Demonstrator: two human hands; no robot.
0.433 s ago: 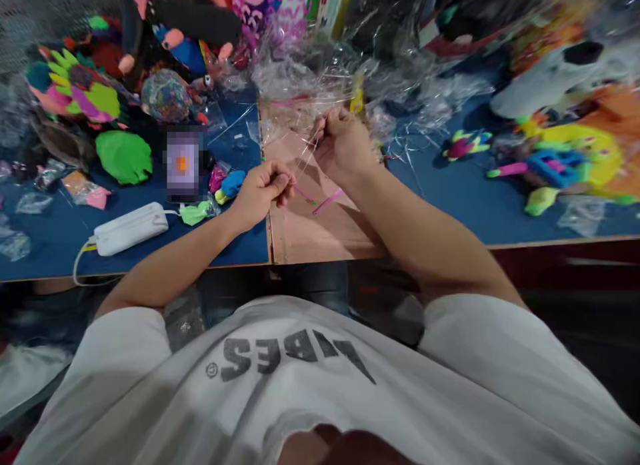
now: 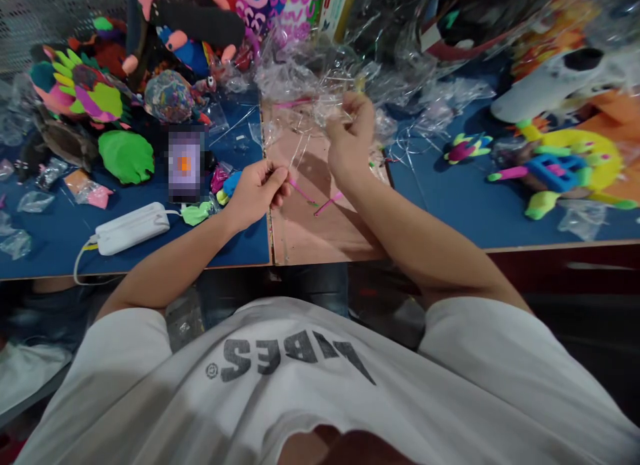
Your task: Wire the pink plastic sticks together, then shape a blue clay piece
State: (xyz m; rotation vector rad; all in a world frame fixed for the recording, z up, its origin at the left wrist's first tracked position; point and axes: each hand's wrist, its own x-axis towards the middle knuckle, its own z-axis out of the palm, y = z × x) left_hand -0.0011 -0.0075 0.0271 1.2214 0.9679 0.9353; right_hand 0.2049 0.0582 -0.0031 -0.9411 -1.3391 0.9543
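Note:
My left hand is closed in a pinch over the left edge of the wooden board. Thin clear strands run up from its fingertips. A thin pink strip extends from beside those fingers onto the board. Another pink strip lies partly behind my right wrist. Farther back, my right hand is raised beside crumpled clear plastic, its fingers curled together. What they hold, if anything, cannot be made out.
Colourful clay figures crowd the back left, with a green clay piece in front. A pixelated phone-like panel and a white power adapter sit left. More clay figures lie right on the blue table.
My right hand has shifted slightly right and turned, its fingers now farther back near the plastic. My left hand stays pinched in almost the same place.

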